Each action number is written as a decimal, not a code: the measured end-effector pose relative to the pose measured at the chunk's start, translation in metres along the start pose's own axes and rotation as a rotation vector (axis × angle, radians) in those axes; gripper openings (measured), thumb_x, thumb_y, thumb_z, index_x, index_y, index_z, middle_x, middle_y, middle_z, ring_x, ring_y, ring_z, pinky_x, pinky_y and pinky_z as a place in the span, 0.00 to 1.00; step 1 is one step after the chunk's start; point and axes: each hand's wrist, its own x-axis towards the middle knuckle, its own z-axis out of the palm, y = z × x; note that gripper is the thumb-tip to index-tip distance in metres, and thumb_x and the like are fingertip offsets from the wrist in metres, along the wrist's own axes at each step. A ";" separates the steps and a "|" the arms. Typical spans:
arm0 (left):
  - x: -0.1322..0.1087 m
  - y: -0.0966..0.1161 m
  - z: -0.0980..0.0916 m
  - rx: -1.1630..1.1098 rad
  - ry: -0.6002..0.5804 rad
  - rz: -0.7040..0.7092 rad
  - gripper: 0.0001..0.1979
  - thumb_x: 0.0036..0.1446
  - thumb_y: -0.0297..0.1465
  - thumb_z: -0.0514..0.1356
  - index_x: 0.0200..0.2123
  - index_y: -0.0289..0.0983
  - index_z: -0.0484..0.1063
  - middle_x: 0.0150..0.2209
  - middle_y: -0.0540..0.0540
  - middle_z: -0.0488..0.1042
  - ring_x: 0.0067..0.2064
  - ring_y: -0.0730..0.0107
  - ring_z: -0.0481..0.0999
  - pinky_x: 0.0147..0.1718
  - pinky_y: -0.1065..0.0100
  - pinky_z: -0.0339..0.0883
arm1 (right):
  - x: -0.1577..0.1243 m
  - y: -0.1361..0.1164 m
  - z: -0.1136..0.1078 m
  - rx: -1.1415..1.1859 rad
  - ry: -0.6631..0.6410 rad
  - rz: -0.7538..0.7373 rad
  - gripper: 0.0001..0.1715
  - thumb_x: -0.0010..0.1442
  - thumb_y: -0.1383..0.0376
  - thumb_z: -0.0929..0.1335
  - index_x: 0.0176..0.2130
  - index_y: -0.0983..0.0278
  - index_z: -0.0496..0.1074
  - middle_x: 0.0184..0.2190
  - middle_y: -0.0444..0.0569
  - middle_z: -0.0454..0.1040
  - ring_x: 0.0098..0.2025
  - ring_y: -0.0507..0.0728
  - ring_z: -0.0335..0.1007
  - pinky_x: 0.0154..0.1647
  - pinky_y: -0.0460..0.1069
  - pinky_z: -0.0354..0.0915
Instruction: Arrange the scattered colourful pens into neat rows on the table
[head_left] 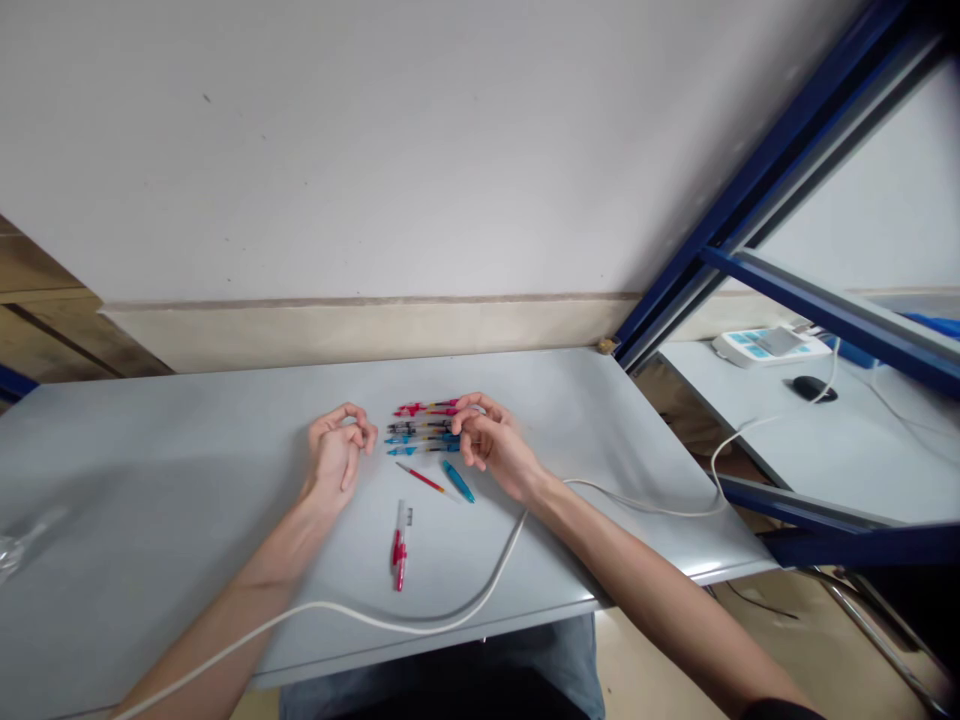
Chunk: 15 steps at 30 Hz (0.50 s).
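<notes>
Both the left hand (340, 452) and the right hand (491, 442) are curled, empty and apart, either side of a row of red- and blue-trimmed pens (421, 428) on a grey table (187, 480); the right hand overlaps the row's end, a loose pen (400, 547) lying below.

The right hand (491, 445) covers the ends of the pens (424, 428); left of them, a blurred clear object (11, 550) runs out of view.
</notes>
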 end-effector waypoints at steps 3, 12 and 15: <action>-0.002 0.002 0.004 -0.056 0.025 -0.003 0.13 0.32 0.19 0.53 0.26 0.38 0.67 0.07 0.62 0.52 0.14 0.78 0.59 0.34 0.70 0.68 | -0.001 0.001 -0.002 -0.049 -0.012 -0.027 0.19 0.50 0.72 0.65 0.43 0.62 0.69 0.31 0.41 0.77 0.13 0.45 0.59 0.11 0.41 0.44; -0.002 0.016 0.014 -0.084 -0.066 0.009 0.29 0.51 0.28 0.66 0.55 0.44 0.62 0.32 0.53 0.79 0.12 0.88 0.48 0.11 0.77 0.42 | 0.000 0.002 -0.004 -0.170 0.131 -0.025 0.23 0.42 0.71 0.61 0.40 0.65 0.72 0.21 0.42 0.77 0.07 0.44 0.49 0.09 0.41 0.37; -0.001 0.015 0.013 -0.092 -0.091 0.024 0.34 0.46 0.23 0.64 0.56 0.44 0.61 0.35 0.53 0.79 0.12 0.90 0.49 0.12 0.79 0.42 | 0.001 0.006 -0.008 -0.180 0.170 0.029 0.15 0.41 0.69 0.62 0.32 0.65 0.70 0.18 0.43 0.74 0.08 0.48 0.58 0.08 0.42 0.44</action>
